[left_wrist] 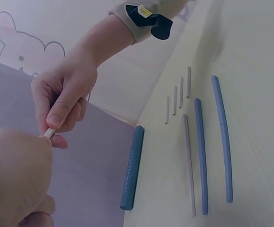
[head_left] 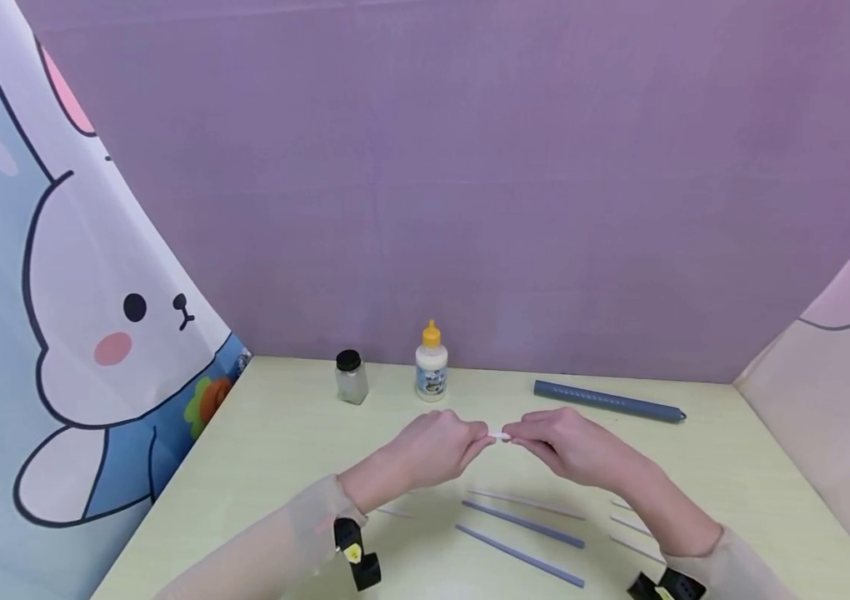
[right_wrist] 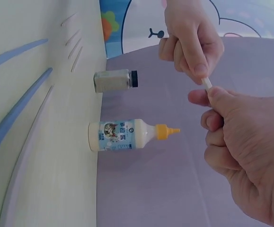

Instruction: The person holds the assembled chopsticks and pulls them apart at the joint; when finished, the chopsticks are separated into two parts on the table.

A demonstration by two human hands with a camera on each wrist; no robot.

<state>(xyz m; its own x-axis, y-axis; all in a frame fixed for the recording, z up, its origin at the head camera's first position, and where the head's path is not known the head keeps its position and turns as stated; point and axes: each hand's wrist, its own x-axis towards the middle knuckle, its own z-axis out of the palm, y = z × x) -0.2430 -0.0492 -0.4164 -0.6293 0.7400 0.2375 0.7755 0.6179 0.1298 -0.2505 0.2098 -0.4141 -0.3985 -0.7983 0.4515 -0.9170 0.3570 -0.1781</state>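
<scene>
A short stretch of a small white strip (head_left: 499, 436) shows between the two hands, raised over the table. My left hand (head_left: 442, 450) pinches one end between thumb and fingers. The other end is pinched by my right hand (head_left: 573, 446), its thumb lying along the strip in the left wrist view. Most of the strip (right_wrist: 207, 83) is hidden inside the fingers. Below the hands lie two blue strips (head_left: 522, 523) and a long pale strip (head_left: 526, 502), side by side on the table.
At the back of the table (head_left: 297, 417) stand a small black-capped jar (head_left: 352, 382) and a glue bottle with a yellow nozzle (head_left: 432, 371). A dark blue tube (head_left: 608, 401) lies back right. Several short pale strips (head_left: 635, 547) lie at right, others at left. A purple cloth (head_left: 470, 183) hangs behind.
</scene>
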